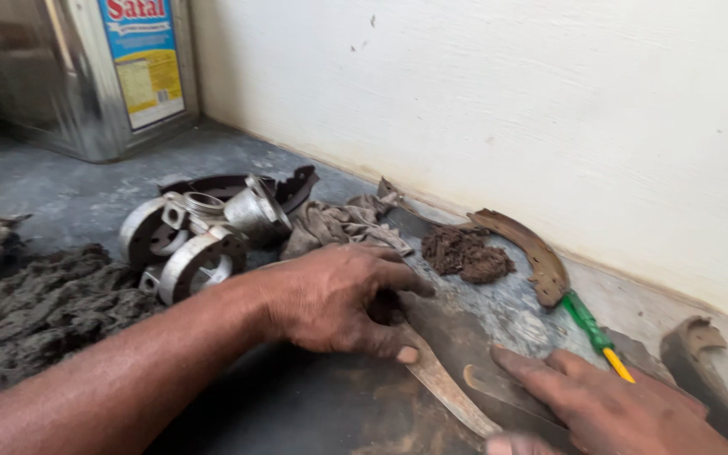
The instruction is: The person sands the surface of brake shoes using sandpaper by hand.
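A curved, worn brake shoe (444, 383) lies on a dark sheet on the floor in front of me. My left hand (339, 299) rests on its upper end, fingers curled over it and thumb pressed along the rim. My right hand (608, 404) comes in from the bottom right. Its fingers lie flat over the shoe's inner face and its thumb sits under the rim, so it grips the lower end. Both hands are dirty.
A second brake shoe (524, 244) lies by the wall beside a clump of brown dirt (465, 253). A green-and-yellow screwdriver (596, 333), a grey rag (339, 223), metal drum parts (204, 236), dark fibre waste (35, 303), a metal tin (86, 67) and another shoe (701, 354) surround me.
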